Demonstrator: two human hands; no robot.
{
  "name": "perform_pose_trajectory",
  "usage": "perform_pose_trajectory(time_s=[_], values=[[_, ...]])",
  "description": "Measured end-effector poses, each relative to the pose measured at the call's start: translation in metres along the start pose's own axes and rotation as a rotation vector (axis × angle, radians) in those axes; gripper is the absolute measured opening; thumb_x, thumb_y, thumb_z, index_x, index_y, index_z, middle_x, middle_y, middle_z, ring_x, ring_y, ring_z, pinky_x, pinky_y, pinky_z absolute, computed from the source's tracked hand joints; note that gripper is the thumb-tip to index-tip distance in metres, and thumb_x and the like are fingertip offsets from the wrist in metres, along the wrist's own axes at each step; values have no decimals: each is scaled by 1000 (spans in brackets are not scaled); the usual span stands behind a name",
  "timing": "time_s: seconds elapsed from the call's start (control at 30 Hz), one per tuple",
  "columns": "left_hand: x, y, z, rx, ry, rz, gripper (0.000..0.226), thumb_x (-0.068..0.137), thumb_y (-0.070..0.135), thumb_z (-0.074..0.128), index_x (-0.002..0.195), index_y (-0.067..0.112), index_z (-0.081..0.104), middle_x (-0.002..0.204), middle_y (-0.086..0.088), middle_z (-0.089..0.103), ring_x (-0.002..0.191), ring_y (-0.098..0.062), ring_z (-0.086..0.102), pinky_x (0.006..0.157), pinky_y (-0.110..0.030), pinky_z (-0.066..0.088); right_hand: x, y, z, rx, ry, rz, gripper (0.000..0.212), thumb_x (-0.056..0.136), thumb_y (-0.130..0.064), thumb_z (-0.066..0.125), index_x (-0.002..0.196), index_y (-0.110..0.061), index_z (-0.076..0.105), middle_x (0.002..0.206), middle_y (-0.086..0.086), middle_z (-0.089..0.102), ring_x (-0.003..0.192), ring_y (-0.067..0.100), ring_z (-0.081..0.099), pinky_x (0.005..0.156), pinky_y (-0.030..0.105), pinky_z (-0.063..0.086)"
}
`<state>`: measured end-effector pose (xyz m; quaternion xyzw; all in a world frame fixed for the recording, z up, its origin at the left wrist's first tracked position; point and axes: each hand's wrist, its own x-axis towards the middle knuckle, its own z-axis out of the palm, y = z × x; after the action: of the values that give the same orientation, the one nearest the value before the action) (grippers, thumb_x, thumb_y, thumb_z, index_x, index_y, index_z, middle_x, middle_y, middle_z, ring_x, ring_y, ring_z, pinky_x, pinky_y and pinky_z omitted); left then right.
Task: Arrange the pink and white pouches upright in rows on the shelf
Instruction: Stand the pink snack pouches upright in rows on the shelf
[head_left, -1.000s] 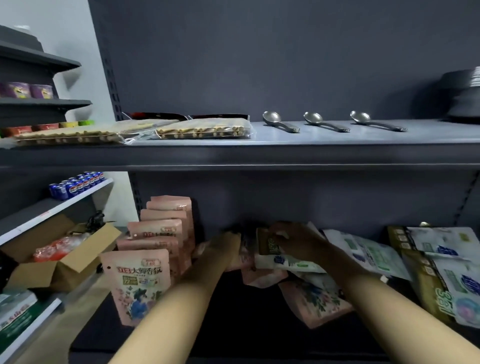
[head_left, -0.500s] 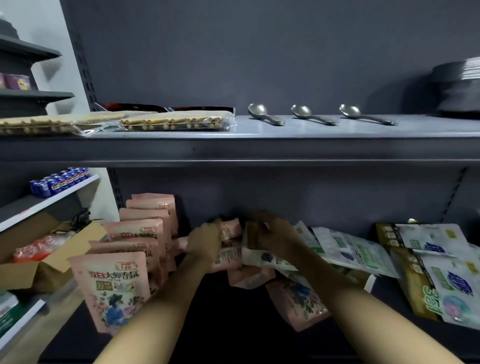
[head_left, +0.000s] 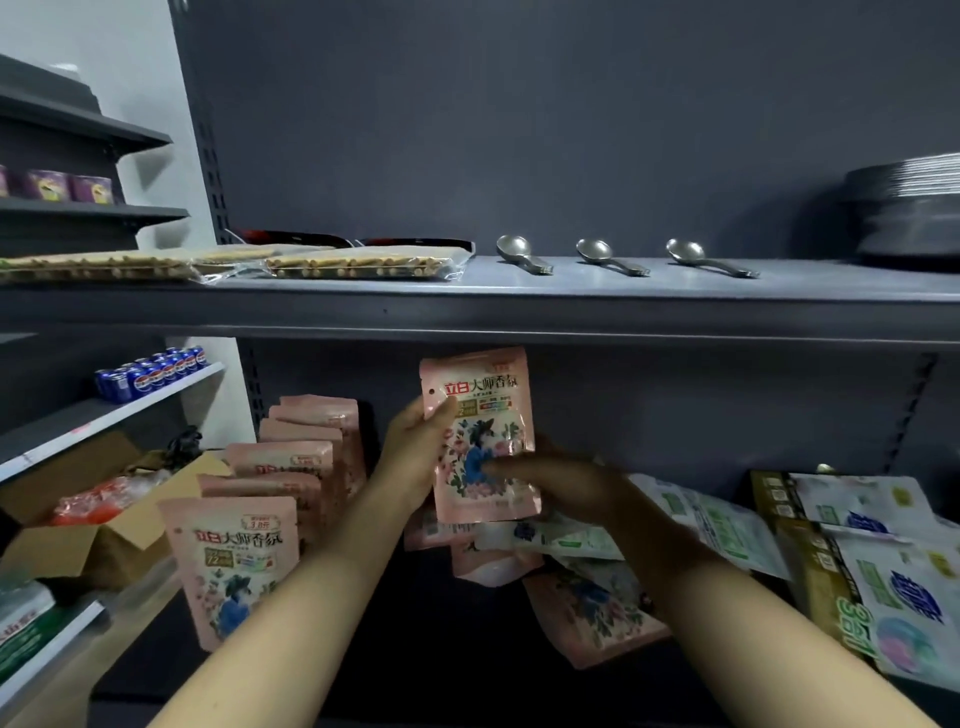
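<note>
A pink pouch (head_left: 480, 436) is held upright above the lower shelf (head_left: 467, 675), its top edge just under the upper shelf's lip (head_left: 519, 325). The left hand (head_left: 415, 457) pinches its left edge; the right hand (head_left: 561, 483) grips its lower right side. A standing row of pink pouches (head_left: 291, 493) fills the left; loose pouches (head_left: 571, 571) lie below, leaving dark bare shelf in front.
</note>
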<state>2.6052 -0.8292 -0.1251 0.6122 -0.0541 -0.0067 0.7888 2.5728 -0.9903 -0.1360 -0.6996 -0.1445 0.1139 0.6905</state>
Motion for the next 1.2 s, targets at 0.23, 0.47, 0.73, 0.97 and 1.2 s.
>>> perform_pose_trajectory(time_s=[0.23, 0.47, 0.73, 0.97, 1.2], values=[[1, -7, -5, 3, -33, -1, 20, 90, 22, 59, 108, 12, 61, 105, -11, 70, 96, -24, 68, 87, -41, 54, 24, 13, -8, -100, 139, 55, 35, 72, -20, 77, 105, -11, 69, 103, 10, 73, 98, 26, 69, 90, 43, 54], [17, -7, -17, 655, 11, 77, 24, 88, 4, 55, 110, 12, 50, 115, -10, 62, 100, -23, 60, 84, -35, 51, 53, -5, -4, -246, 241, -14, 25, 87, -17, 65, 108, -5, 64, 93, 5, 70, 81, 16, 68, 69, 26, 55], [35, -31, -24, 737, 139, 148, 38, 91, 6, 49, 127, 11, 40, 118, -9, 59, 94, -18, 55, 76, -30, 46, 110, 30, 16, -457, 368, 167, 44, 92, -41, 55, 114, -3, 61, 101, 14, 66, 81, 21, 64, 67, 28, 53], [39, -73, -34, 528, 89, 48, 56, 89, -3, 44, 137, 23, 31, 115, 2, 53, 100, -14, 52, 80, -26, 43, 175, 125, -10, -442, 270, 152, 110, 41, -57, 86, 132, -10, 45, 125, 11, 58, 111, 25, 61, 94, 46, 52], [51, -88, -31, 545, 93, -133, 40, 87, 5, 52, 121, 24, 45, 116, -5, 61, 100, -22, 61, 92, -42, 51, 123, 90, 21, -709, 431, 266, 50, 97, -21, 47, 139, -1, 31, 137, 19, 48, 122, 33, 51, 84, 29, 43]])
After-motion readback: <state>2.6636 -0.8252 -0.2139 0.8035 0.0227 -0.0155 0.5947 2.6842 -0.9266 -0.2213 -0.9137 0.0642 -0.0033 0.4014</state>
